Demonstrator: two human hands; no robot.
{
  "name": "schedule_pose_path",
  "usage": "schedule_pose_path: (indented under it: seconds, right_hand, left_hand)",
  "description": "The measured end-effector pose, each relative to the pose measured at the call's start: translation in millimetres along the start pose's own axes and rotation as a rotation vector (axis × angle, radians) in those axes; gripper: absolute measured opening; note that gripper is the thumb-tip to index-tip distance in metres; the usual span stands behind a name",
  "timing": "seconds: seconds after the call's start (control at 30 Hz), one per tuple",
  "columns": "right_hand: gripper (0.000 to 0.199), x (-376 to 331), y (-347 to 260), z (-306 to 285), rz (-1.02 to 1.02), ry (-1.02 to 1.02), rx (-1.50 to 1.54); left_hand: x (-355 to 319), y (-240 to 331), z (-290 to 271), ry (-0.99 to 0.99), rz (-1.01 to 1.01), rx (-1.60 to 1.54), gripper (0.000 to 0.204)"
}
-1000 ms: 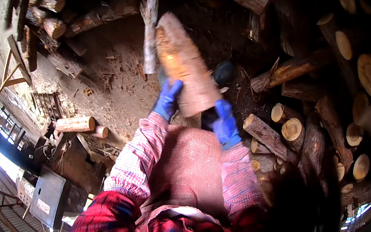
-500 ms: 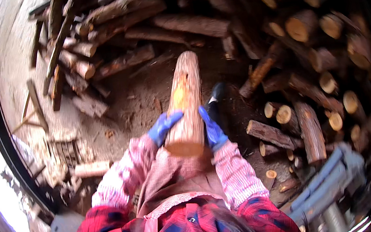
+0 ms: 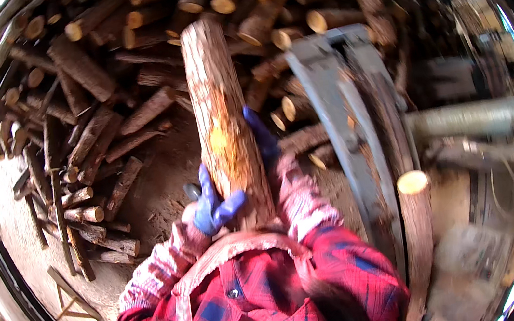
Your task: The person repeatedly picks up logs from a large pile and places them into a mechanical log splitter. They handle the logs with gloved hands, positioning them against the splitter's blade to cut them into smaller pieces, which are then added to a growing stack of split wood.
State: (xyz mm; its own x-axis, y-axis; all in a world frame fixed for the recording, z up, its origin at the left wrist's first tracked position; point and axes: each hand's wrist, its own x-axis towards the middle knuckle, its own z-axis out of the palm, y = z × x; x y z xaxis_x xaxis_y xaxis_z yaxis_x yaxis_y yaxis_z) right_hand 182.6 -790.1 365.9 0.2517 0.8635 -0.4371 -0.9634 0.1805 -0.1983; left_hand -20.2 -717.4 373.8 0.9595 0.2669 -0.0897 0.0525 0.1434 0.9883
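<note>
A thick log (image 3: 215, 94) with rough bark and an orange-yellow bare patch points away from my body, its near end against my apron. My left hand (image 3: 215, 204), in a blue-purple glove, grips the log's left side near that end, thumb laid over the top. On the opposite side, my right hand (image 3: 261, 133), gloved alike, presses farther along the log; its fingers are partly hidden behind the wood. The log is held between both hands, in front of my waist.
A grey metal trough-like machine (image 3: 327, 98) stands close on my right, with wood lying in it. Beside it an upright log (image 3: 419, 236) and a pale pipe (image 3: 471, 120) show. Cut logs (image 3: 83, 70) are heaped ahead and left. A small wooden frame (image 3: 74, 298) stands at left.
I have turned to the right with the log in my hands, so the grey machine now lies close by. My right hand sits farther along the log than before.
</note>
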Motion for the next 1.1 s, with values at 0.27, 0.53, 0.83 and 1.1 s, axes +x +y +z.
schedule_pose_path:
  seconds: [0.27, 0.53, 0.83, 1.1]
  right_hand:
    - [0.064, -236.4, -221.2, 69.2, -0.611, 0.071, -0.887]
    - [0.103, -300.5, -240.2, -26.4, -0.539, 1.222, -2.504]
    - [0.093, -335.1, -219.9, -57.9, -0.652, 1.079, -2.220]
    - [0.073, -204.0, -208.0, 10.8, -0.532, 1.367, -1.813]
  left_hand:
    - [92.0, 100.0, 206.5, -0.450, 0.401, -0.022, 0.097]
    - [111.1, 66.8, 241.3, -0.438, 0.213, 0.084, 0.089]
    - [27.2, -49.7, -25.8, 0.212, -0.458, 0.386, 0.094]
    - [-60.5, -84.4, -163.7, 0.515, -0.583, 0.222, 0.086]
